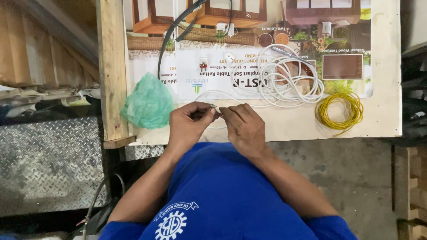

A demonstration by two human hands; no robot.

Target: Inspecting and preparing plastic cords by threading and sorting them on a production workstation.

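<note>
Pale board tabletop point(382, 120) with wooden beam edge point(111, 66); grey concrete floor point(351, 178); embossed steel tread plate point(49, 164) at left.

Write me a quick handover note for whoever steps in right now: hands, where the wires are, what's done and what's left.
Left hand and right hand: together pinching the end of the white wire over the table's near edge.
White wire coil: behind the hands, on the printed sheet.
Yellow wire coil: right, untouched.
Green plastic bag: left.
Done: wire end picked up.
Left: cannot tell how far the end is worked; the fingers hide it.
</note>
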